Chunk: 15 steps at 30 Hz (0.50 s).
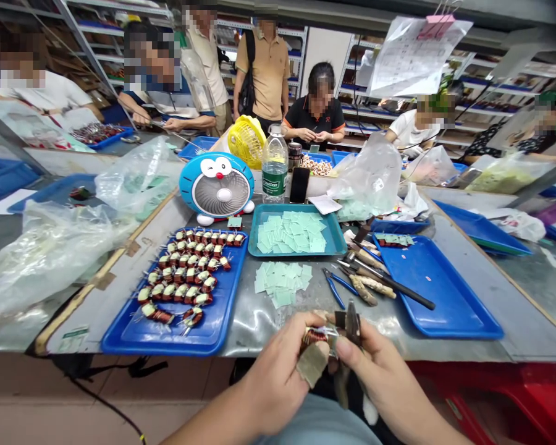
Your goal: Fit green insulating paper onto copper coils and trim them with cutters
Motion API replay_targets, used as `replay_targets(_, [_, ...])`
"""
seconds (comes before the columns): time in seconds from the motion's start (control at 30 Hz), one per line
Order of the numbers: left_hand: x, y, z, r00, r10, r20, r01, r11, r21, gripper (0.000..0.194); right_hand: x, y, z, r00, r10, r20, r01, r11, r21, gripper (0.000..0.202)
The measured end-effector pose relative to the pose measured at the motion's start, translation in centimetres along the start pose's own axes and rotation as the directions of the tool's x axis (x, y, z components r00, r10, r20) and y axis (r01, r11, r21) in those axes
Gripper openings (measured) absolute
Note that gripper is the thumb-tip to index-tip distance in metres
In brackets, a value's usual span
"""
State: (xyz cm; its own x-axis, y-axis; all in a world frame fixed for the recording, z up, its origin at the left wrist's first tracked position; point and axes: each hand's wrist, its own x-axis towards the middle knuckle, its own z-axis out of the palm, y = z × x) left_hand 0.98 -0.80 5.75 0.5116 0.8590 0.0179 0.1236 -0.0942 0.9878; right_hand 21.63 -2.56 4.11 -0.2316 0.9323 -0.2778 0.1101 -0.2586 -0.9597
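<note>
My left hand (282,361) is closed on a copper-wound coil (315,336) low in the middle of the head view, in front of the table edge. A drab wrap covers its thumb. Beside the coil, my right hand (379,364) grips dark metal pliers (352,324), their head upright against the coil's side; fingers hide part of them. Just beyond lies a loose pile of pale green square sheets (283,283). To the left, a blue tray (204,337) carries rows of similar coils (180,275).
A teal tray (252,238) holds more green sheets. Blue-handled cutters (337,287), a hammer (408,289) and other tools lie right of centre. The right blue tray (445,296) has several coils at its far end. A fan (217,185) and bottle (274,170) stand behind; people sit opposite.
</note>
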Motion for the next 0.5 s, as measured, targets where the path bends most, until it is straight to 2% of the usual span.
replay_targets(0.07, [0.1, -0.5, 0.4, 0.993, -0.113, -0.037, 0.109, 0.989, -0.102, 0.042, 0.0, 0.3, -0.7, 0.997, -0.074, 0.025, 0.076, 0.985, -0.155, 0.066])
replay_targets(0.13, [0.3, -1.0, 0.8, 0.961, -0.275, -0.029, 0.262, 0.937, -0.23, 0.049, 0.1, 0.3, -1.6, 0.959, -0.278, 0.062, 0.278, 0.867, -0.413, 0.063])
replay_targets(0.23, [0.9, -1.3, 1.2, 0.917, -0.398, 0.005, 0.377, 0.865, -0.333, 0.054, 0.4, -0.4, -2.5, 0.83, -0.535, 0.155, 0.494, 0.578, -0.649, 0.049])
replay_targets(0.3, [1.2, -1.3, 1.1, 0.905, -0.425, 0.027, 0.405, 0.84, -0.362, 0.056, 0.7, -0.9, -2.4, 0.76, -0.629, 0.16, 0.542, 0.478, -0.692, 0.042])
replay_targets(0.4, [1.2, -1.0, 1.0, 0.903, -0.423, 0.073, 0.421, 0.84, -0.342, 0.056, 1.0, -1.4, -2.1, 0.704, -0.683, 0.192, 0.587, 0.408, -0.699, 0.044])
replay_targets(0.43, [1.2, -0.8, 1.1, 0.911, -0.406, 0.071, 0.406, 0.855, -0.323, 0.055, 1.0, -1.3, -2.0, 0.702, -0.682, 0.204, 0.598, 0.41, -0.688, 0.044])
replay_targets(0.5, [0.9, -0.5, 1.2, 0.944, -0.331, 0.012, 0.323, 0.911, -0.257, 0.047, 1.0, -1.0, -1.9, 0.729, -0.654, 0.199, 0.602, 0.475, -0.642, 0.042])
